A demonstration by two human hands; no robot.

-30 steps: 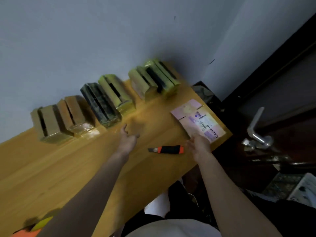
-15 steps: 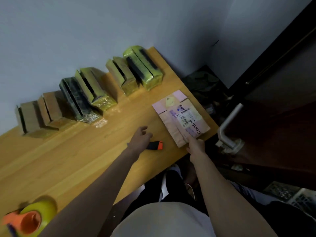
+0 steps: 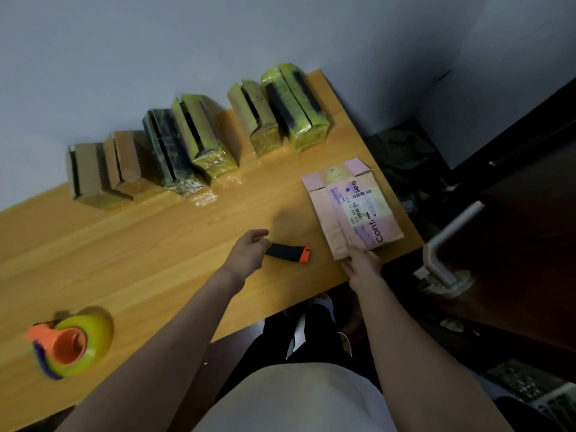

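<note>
**Close by the Edge: Two Hands, a Knife and a Parcel**

Nearest on the wooden counter (image 3: 140,260), off to the person's left, sits a yellow tape dispenser (image 3: 74,341) with an orange core. Further in, the left hand (image 3: 249,254) covers the black end of an orange-tipped utility knife (image 3: 288,253) lying flat; whether its fingers have closed on it I cannot tell. Just right of that, the right hand (image 3: 363,265) rests its straight fingers on the near edge of a pink-and-brown parcel (image 3: 355,210), which lies label up at the counter's right corner. Beyond, a row of boxes (image 3: 199,141) lines the wall (image 3: 156,57). A door handle (image 3: 448,244) juts out beside the parcel.
</note>
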